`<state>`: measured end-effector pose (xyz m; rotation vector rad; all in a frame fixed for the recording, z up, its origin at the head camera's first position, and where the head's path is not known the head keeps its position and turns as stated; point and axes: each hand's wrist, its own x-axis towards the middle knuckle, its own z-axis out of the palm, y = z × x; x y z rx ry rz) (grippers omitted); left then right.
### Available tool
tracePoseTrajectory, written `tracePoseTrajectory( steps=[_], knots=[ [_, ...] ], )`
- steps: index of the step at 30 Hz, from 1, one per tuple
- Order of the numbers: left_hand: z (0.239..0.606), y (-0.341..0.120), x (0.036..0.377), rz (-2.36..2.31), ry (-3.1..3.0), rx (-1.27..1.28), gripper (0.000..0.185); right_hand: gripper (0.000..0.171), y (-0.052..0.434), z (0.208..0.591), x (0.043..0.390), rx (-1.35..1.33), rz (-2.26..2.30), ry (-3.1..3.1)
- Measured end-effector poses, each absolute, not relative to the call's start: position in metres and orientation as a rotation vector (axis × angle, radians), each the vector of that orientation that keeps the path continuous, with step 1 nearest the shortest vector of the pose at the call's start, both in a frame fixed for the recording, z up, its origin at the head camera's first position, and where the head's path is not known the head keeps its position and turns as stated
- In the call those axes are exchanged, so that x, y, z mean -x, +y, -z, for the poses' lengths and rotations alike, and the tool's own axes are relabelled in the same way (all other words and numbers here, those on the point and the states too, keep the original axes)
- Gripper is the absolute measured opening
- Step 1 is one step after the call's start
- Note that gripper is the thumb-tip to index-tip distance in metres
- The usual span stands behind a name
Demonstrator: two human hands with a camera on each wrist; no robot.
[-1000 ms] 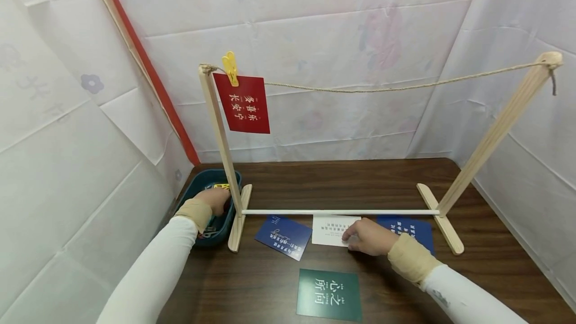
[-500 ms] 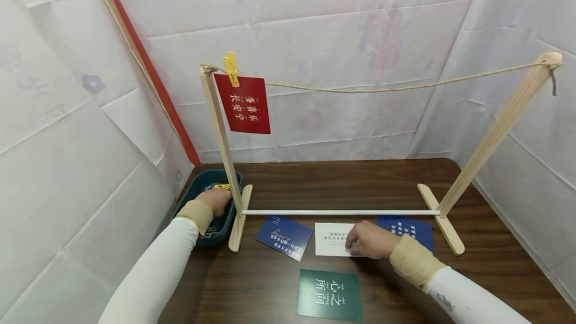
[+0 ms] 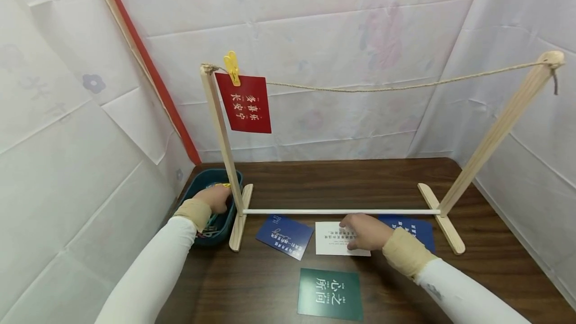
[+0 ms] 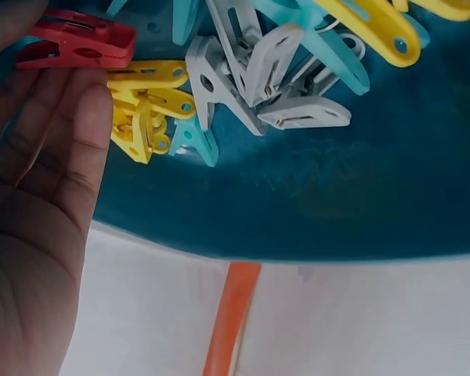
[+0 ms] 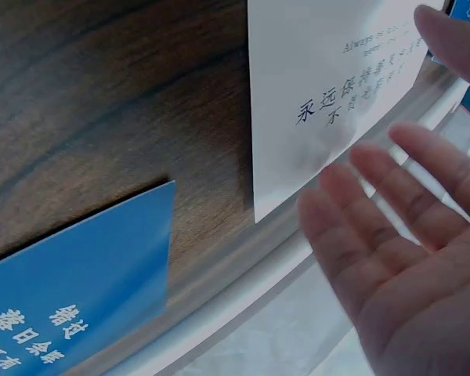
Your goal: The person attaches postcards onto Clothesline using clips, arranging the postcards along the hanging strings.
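Observation:
My left hand (image 3: 213, 199) reaches into the dark teal basket (image 4: 360, 211) at the table's left. Its thumb and fingers pinch a red clothespin (image 4: 82, 41), seen in the left wrist view. Beside it lie yellow clothespins (image 4: 145, 110), grey ones (image 4: 243, 78) and turquoise ones (image 4: 194, 139). Over the right part of a white card (image 3: 333, 239) is my right hand (image 3: 368, 234). Its fingers are spread and relaxed in the right wrist view (image 5: 392, 227), gripping nothing; whether a fingertip touches the card I cannot tell.
A wooden stand (image 3: 220, 139) carries a rope (image 3: 378, 90), where a yellow clothespin (image 3: 232, 69) holds a red card (image 3: 245, 104). A white rod (image 3: 315, 212) joins its feet. On the table lie a blue card (image 3: 284, 236), another blue card (image 3: 416, 231) and a green card (image 3: 330, 294).
The white card has slid toward me and slightly right, out from under the rod. My right hand's fingers have spread apart over it. My left hand has stayed in the basket.

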<state>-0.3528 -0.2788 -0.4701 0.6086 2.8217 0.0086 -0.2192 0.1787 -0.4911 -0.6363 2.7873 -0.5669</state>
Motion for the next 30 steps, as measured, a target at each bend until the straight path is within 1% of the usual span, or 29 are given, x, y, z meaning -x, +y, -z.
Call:
tracePoseTrajectory(
  steps=[3, 6, 7, 10, 14, 21, 26, 30],
  knots=[
    [0.466, -0.282, 0.354, -0.033, 2.816, -0.621, 0.02, 0.066, 0.176, 0.492, 0.221, 0.626, 0.544, 2.795],
    [0.462, -0.284, 0.356, -0.043, 2.812, -0.629, 0.019, 0.073, 0.173, 0.492, 0.223, 0.625, 0.501, 2.798],
    [0.461, -0.284, 0.356, -0.046, 2.812, -0.617, 0.019, 0.074, 0.172, 0.493, 0.223, 0.629, 0.483, 2.802],
    [0.457, -0.286, 0.358, -0.06, 2.812, -0.604, 0.027, 0.075, 0.17, 0.494, 0.224, 0.625, 0.43, 2.823],
    [0.451, -0.29, 0.359, -0.075, 2.811, -0.587, 0.029, 0.076, 0.169, 0.497, 0.224, 0.628, 0.376, 2.855],
    [0.438, -0.3, 0.354, -0.119, 2.832, -0.572, 0.022, 0.08, 0.167, 0.497, 0.222, 0.634, 0.304, 2.879],
    [0.426, -0.311, 0.352, -0.165, 2.854, -0.569, 0.026, 0.085, 0.165, 0.496, 0.221, 0.655, 0.238, 2.903],
    [0.417, -0.321, 0.353, -0.208, 2.878, -0.563, 0.024, 0.085, 0.164, 0.494, 0.22, 0.681, 0.237, 2.925]
  ],
)
